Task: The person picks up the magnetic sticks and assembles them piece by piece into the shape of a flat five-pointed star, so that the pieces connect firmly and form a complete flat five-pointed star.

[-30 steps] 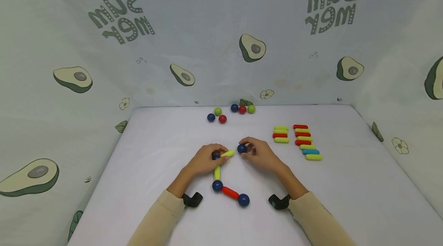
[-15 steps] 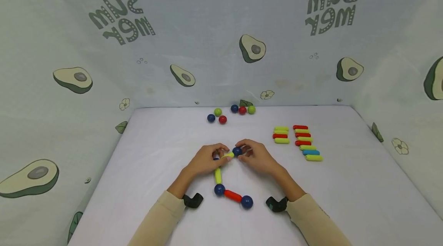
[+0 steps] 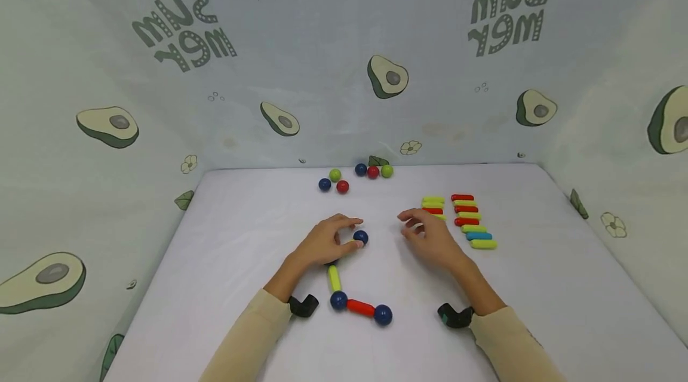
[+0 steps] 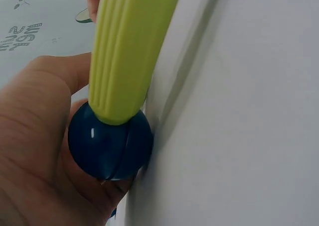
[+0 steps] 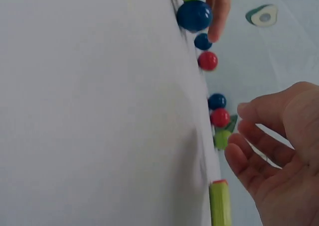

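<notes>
A zigzag chain of balls and rods lies on the white table. A red rod (image 3: 361, 308) joins a blue ball (image 3: 383, 315) to another blue ball (image 3: 338, 300). From that second ball a yellow-green rod (image 3: 334, 279) runs up to a ball mostly hidden under my left hand (image 3: 325, 241). At the chain's far end is a blue ball (image 3: 361, 237), between my spread left thumb and index finger; its rod is mostly covered. My right hand (image 3: 432, 242) hovers to the right, fingers loosely bent, holding nothing. In the left wrist view, a yellow-green rod (image 4: 130, 52) meets a blue ball (image 4: 109, 141).
Blue, red and green loose balls (image 3: 342, 187) sit along the table's back edge. Right of centre lie two columns of rods, one partly behind my right hand, the other with red, yellow-green and one blue rod (image 3: 479, 236). A printed cloth hangs behind.
My right hand brought the blue ball to the end of the left hand's yellow-green rod, then let go and moved right. My left fingers have spread apart.
</notes>
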Action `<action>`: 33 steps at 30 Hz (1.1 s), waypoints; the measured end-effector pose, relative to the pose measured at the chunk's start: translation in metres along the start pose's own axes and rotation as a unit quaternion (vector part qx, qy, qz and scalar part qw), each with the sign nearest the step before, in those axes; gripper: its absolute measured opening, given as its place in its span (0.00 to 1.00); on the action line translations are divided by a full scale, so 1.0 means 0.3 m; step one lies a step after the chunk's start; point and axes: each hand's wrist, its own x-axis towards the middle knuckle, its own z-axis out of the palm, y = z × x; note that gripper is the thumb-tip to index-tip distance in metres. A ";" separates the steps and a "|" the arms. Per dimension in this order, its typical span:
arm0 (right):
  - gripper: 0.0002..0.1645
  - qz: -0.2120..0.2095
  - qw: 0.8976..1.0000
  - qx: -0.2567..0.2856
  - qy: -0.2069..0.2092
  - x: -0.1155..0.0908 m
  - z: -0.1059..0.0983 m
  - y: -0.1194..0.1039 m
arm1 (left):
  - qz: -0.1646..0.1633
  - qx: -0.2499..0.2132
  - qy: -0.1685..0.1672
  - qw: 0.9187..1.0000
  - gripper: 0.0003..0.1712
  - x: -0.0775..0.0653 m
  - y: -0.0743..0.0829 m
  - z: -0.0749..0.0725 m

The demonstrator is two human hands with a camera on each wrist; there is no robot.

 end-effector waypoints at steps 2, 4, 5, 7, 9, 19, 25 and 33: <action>0.19 0.010 0.999 -0.019 0.028 -0.002 -0.038 0.033 | 0.016 -0.007 -0.016 1.000 0.28 0.006 0.002 0.000; 0.20 0.018 0.998 -0.038 0.047 0.001 -0.070 0.061 | 0.023 -0.019 -0.028 0.999 0.26 0.006 0.008 -0.004; 0.21 0.022 0.997 -0.049 0.052 0.002 -0.083 0.071 | 0.020 -0.022 -0.032 0.999 0.25 0.004 0.009 -0.006; 0.22 0.030 0.996 -0.069 0.056 0.005 -0.103 0.087 | 0.005 -0.028 -0.030 0.999 0.23 -0.001 0.011 -0.011; 0.23 0.041 0.994 -0.088 0.051 0.003 -0.116 0.097 | -0.014 -0.033 -0.024 0.999 0.22 -0.008 0.008 -0.016; 0.20 0.036 0.989 -0.137 0.045 -0.020 -0.114 0.134 | -0.046 -0.068 0.007 0.997 0.21 -0.061 -0.038 -0.036; 0.14 0.018 0.990 -0.136 0.039 -0.005 -0.099 0.115 | -0.044 -0.103 0.010 0.994 0.21 -0.067 -0.050 -0.045; 0.18 0.000 0.996 -0.078 -0.033 0.004 -0.013 0.048 | -0.053 -0.126 0.008 0.991 0.21 -0.063 -0.052 -0.029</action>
